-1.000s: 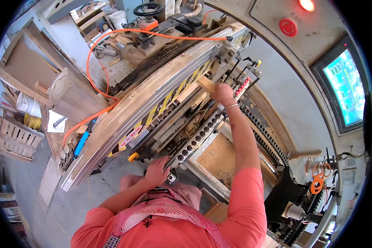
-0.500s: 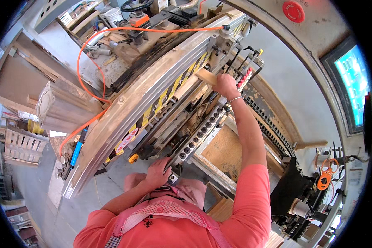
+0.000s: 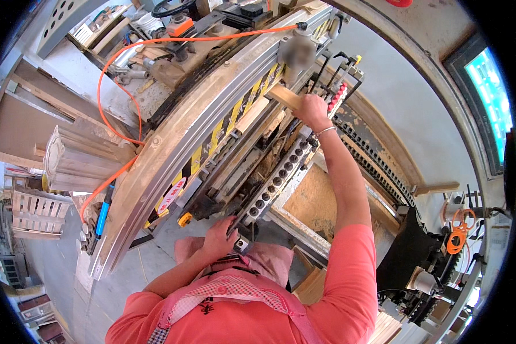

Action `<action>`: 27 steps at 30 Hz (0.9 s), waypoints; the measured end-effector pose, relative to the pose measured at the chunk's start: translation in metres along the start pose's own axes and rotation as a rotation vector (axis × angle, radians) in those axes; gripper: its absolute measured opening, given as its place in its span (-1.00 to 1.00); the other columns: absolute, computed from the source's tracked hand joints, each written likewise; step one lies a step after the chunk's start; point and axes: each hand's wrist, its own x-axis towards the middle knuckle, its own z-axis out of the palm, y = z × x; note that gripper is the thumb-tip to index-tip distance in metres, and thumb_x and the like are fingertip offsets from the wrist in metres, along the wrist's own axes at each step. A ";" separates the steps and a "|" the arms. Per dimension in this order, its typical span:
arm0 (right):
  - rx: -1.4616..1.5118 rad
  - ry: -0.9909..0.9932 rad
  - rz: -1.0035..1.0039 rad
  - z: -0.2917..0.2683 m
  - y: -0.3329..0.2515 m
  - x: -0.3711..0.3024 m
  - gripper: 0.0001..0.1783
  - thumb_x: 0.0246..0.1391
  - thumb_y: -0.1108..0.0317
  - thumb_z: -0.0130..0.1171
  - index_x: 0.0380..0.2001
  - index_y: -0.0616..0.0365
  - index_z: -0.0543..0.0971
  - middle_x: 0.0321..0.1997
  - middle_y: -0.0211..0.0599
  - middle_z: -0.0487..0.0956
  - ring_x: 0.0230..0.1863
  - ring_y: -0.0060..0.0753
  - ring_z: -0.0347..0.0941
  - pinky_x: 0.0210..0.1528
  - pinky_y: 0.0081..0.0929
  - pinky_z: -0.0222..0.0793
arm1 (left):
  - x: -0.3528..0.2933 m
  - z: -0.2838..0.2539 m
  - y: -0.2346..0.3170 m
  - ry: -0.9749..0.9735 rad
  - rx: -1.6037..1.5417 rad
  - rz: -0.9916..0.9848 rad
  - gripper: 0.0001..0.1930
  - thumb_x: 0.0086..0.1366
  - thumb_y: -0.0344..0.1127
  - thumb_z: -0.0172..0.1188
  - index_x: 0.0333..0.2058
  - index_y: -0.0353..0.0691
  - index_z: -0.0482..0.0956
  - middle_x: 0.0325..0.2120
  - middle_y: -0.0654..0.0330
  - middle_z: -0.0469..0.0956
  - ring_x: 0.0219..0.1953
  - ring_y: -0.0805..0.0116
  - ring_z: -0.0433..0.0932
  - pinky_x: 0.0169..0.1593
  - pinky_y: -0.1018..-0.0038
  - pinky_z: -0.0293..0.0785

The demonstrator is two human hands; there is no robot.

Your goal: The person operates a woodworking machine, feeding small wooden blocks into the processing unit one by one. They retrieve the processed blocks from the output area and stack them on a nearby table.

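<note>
My right hand (image 3: 313, 111) is stretched out toward the far part of a long machine and grips a short wooden board (image 3: 285, 97). The board's free end points left, over the machine bed near a yellow-black striped strip (image 3: 229, 123). Close to my body, my left hand (image 3: 219, 237) is closed around the near end of a metal rail (image 3: 276, 182) with a row of round black knobs. Its fingertips are partly hidden. Another length of wood (image 3: 252, 116) lies along the bed below the striped strip.
An orange hose (image 3: 212, 39) runs across the machine's long beam (image 3: 155, 140). Red knobs (image 3: 337, 96) line a bracket beyond my right hand. A wooden panel (image 3: 309, 206) sits right of the rail. At the right are a lit screen (image 3: 486, 97) and a black chain guide (image 3: 404, 258).
The whole view has shifted slightly, with the machine sitting a little further left and higher. Both hands keep their holds, and the board stays in my right hand.
</note>
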 end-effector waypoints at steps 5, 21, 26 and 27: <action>0.032 -0.007 0.017 0.003 -0.002 0.007 -0.56 -0.34 0.06 0.33 -0.49 0.24 0.60 -0.45 -0.02 0.58 -0.34 -0.06 0.54 -0.26 -0.26 0.48 | 0.001 0.001 0.000 -0.001 0.004 0.008 -0.59 0.08 -0.35 0.13 -0.06 -0.29 0.37 -0.22 -0.09 0.48 -0.21 -0.07 0.47 -0.13 0.19 0.42; -0.033 -0.041 -0.041 -0.006 -0.010 0.000 -0.48 -0.22 -0.08 0.28 -0.43 0.22 0.58 -0.39 -0.07 0.59 -0.29 -0.11 0.55 -0.22 -0.30 0.47 | 0.003 0.002 -0.001 0.042 -0.018 0.039 -0.61 0.06 -0.36 0.14 -0.09 -0.29 0.39 -0.23 -0.08 0.49 -0.22 -0.05 0.49 -0.14 0.23 0.43; -0.015 -0.033 -0.012 -0.005 -0.012 -0.001 -0.50 -0.23 -0.06 0.29 -0.46 0.23 0.59 -0.40 -0.07 0.59 -0.31 -0.11 0.55 -0.24 -0.30 0.47 | 0.003 0.002 0.001 0.038 -0.056 0.020 -0.61 0.06 -0.37 0.15 -0.09 -0.29 0.39 -0.24 -0.07 0.49 -0.22 -0.05 0.49 -0.15 0.23 0.43; -0.012 -0.032 0.002 -0.006 -0.014 -0.001 -0.55 -0.23 -0.01 0.27 -0.47 0.21 0.60 -0.40 -0.08 0.59 -0.30 -0.11 0.55 -0.23 -0.31 0.47 | 0.001 0.004 -0.002 0.046 -0.051 0.022 -0.61 0.06 -0.36 0.15 -0.09 -0.28 0.39 -0.24 -0.07 0.49 -0.22 -0.05 0.49 -0.15 0.23 0.43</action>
